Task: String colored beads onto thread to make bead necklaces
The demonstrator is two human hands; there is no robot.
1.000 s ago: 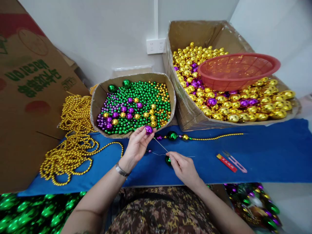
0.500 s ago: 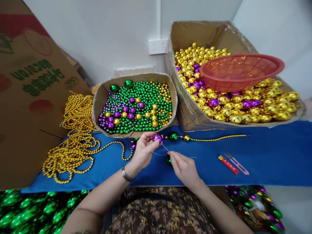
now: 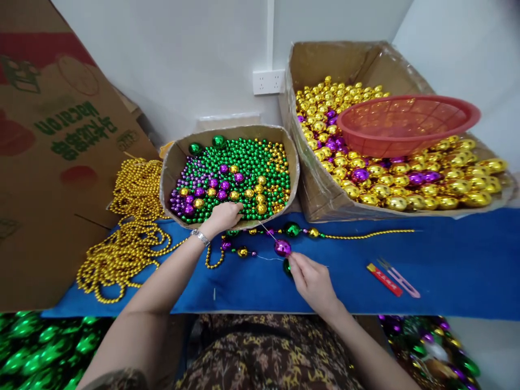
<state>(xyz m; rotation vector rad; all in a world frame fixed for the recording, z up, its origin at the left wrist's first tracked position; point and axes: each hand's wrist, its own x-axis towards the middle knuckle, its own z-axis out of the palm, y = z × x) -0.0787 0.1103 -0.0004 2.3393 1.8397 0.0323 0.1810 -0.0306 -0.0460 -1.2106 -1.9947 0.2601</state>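
My left hand (image 3: pixel 223 215) reaches over the front rim of a small cardboard tray (image 3: pixel 173 162) filled with green, purple and gold beads; its fingers curl down among the beads, and what they grip is hidden. My right hand (image 3: pixel 311 279) is pinched on a thin needle (image 3: pixel 266 229) that slants up to the left. A large purple bead (image 3: pixel 282 247) sits on the needle just above my fingers, with a green bead (image 3: pixel 287 266) beside my thumb. A strung line of beads (image 3: pixel 357 234) lies on the blue cloth (image 3: pixel 447 260) beyond.
A big cardboard box (image 3: pixel 320 189) of gold and purple balls holds a red plastic basket (image 3: pixel 406 122). Heaped gold bead strands (image 3: pixel 130 227) lie left. Thread snips (image 3: pixel 400 277) and a red tag (image 3: pixel 384 279) rest right. Printed cardboard (image 3: pixel 49 162) leans at left.
My left hand let go of the purple bead and moved up-left into the small tray. The purple bead slid down the needle toward my right hand.
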